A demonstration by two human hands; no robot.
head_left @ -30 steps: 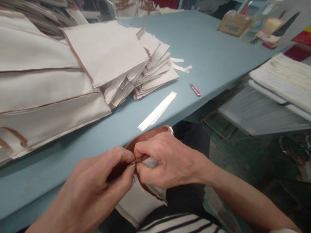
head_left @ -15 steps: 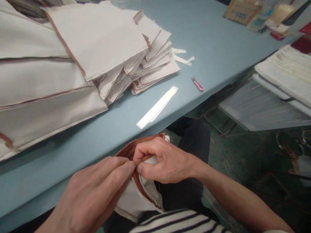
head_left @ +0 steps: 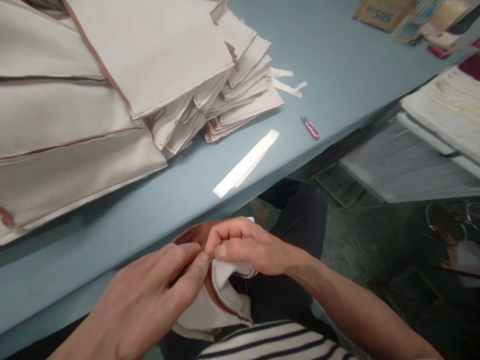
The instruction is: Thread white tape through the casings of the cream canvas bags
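A cream fabric piece [head_left: 197,312] with brown edging lies over my lap, below the table's front edge. It looks like a sewn bag, partly folded, with a brown inner side showing. My left hand [head_left: 150,290] pinches its edge between thumb and fingers. Right beside it, my right hand [head_left: 243,246] pinches the same edge, and the fingertips of both hands nearly meet. Whatever small detail lies between the fingertips is hidden. White strips [head_left: 245,165] rest on the table just beyond my hands.
Stacked cream fabric pieces [head_left: 157,55] with brown edging cover the table's left side. Pink thread snips [head_left: 310,128] lie near the edge of the blue-grey table [head_left: 330,65]. A cardboard box [head_left: 384,14] stands at the back right. More pale cloth [head_left: 446,110] is piled at the right.
My right thumb has shifted up over the fabric edge, and the cloth under my right hand has folded outward. My left fingers have parted slightly from the thumb. The view has shifted a little.
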